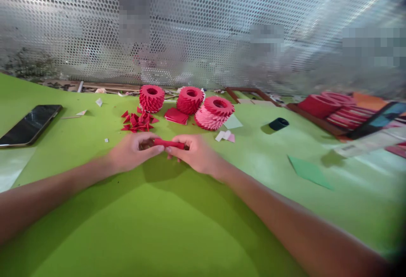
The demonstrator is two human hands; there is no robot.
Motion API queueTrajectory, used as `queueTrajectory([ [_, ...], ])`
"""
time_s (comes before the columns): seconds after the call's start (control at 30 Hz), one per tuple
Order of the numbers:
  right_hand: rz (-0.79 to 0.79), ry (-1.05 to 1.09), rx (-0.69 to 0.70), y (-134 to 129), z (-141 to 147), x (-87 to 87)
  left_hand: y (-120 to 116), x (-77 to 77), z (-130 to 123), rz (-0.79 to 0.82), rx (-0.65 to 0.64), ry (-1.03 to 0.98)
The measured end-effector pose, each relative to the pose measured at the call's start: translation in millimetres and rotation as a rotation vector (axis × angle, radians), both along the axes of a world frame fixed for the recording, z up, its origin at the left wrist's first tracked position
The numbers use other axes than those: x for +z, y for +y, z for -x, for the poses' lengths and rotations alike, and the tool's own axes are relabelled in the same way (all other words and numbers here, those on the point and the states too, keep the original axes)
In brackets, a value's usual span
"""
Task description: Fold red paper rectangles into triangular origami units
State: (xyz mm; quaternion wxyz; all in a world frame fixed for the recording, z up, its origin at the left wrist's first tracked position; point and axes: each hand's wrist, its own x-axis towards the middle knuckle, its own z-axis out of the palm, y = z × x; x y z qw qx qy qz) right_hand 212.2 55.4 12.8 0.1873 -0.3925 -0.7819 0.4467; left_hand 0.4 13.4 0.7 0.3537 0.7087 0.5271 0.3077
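A narrow folded strip of red paper (171, 143) is held level between my hands, a little above the green table. My left hand (135, 150) pinches its left end, with the thumb along the near side. At the other end my right hand (196, 152) grips it the same way, and the thumbs almost meet in the middle. Just beyond my left hand lies a heap of small folded red paper triangles (139, 121). A stack of flat red paper pieces (176, 116) rests to the right of that heap.
Behind stand red ring-shaped paper towers (152, 98), one of them pink and red (215, 114). At left lies a phone (30, 125). To the right are a dark cylinder (279, 124), a green paper sheet (309, 172) and a tray (317, 121) of red paper. Perforated metal (203, 27) closes the back.
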Motion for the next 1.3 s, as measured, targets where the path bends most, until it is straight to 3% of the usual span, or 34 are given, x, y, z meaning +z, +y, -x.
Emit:
queueTrajectory([
  [0.53,0.006,-0.119,-0.040,-5,6,4.6,-1,-0.7,-1,0.048,0.006,0.080],
  [0.87,0.003,-0.068,-0.032,5,-6,17.3,3,-4.2,8,0.123,0.058,-0.004],
  [1.3,-0.059,-0.095,-0.029,14,-17,13.2,-1,5.3,6,0.109,0.131,-0.095],
])
